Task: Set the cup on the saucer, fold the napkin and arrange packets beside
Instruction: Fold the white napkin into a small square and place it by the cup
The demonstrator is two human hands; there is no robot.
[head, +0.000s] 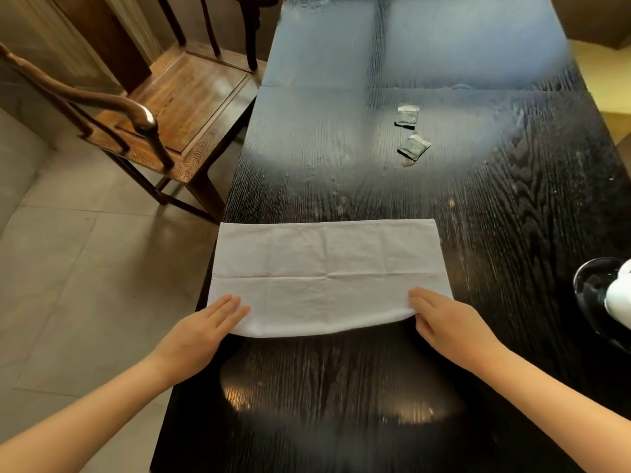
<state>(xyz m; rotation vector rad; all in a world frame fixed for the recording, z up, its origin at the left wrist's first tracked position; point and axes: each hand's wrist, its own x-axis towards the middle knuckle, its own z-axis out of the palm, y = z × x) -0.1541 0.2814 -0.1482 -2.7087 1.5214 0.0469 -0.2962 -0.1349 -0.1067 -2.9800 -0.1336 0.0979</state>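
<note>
left hand [205, 327] pinching near-left corner of napkin [324, 274] | right hand [447, 322] pinching near-right corner | napkin flat on table [512, 206] between both grips | packets [411, 131] well beyond | cup [619, 295] on saucer [590, 288], right of right grip

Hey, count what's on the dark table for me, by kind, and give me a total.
Napkin: 1, white, lying flat
Packets: 2, greyish, apart from each other
Saucer: 1, dark, cut off at the right edge
Cup: 1, white, on the saucer, only partly in view
Total: 5
</note>
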